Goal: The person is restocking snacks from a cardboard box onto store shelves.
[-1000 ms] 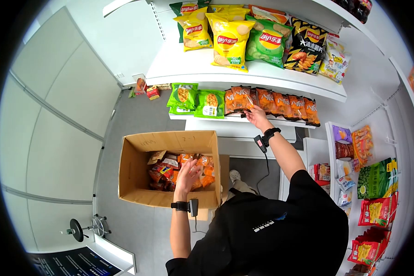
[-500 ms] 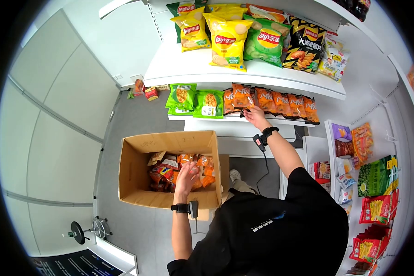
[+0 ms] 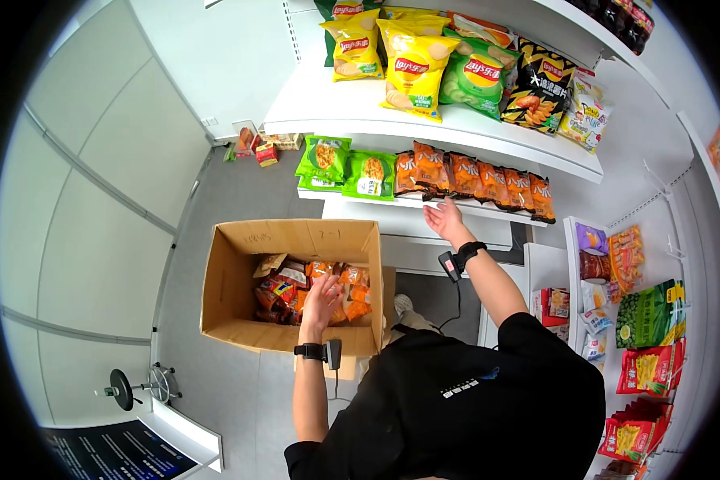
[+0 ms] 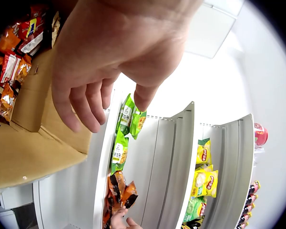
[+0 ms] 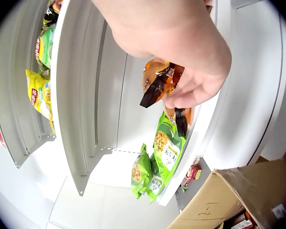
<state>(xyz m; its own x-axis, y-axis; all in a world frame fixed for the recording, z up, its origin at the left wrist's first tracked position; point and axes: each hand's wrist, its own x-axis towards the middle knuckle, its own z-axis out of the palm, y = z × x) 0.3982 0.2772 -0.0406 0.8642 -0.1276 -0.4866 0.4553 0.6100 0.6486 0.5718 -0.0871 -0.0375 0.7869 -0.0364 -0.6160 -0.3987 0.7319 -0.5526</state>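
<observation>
My right hand [image 3: 448, 222] is just below the front edge of the lower shelf, fingers loosely bent and holding nothing. Right above it, an orange snack bag [image 3: 431, 168] with black ends leans upright at the left of a row of matching bags. In the right wrist view the fingers [image 5: 196, 90] overlap the orange bags. Over the cardboard box [image 3: 292, 344] hangs my left hand [image 3: 322, 301], its fingers relaxed. Beneath it, orange snack bags [image 3: 354, 298] and red packets [image 3: 276, 292] fill the box. The left wrist view shows this hand [image 4: 109, 62] beside the box wall, empty.
Green snack bags [image 3: 371, 174] stand left of the orange row. Large chip bags [image 3: 415, 68] line the upper shelf [image 3: 320, 112], which overhangs the lower one. A side rack [image 3: 574, 256] at right holds more snacks. Small boxes [image 3: 266, 154] lie on the floor, and a wheeled stool [image 3: 122, 390] stands at left.
The orange bag at the left of the row now stands more upright. My right hand has let go and drawn back from it. My left hand stays over the box.
</observation>
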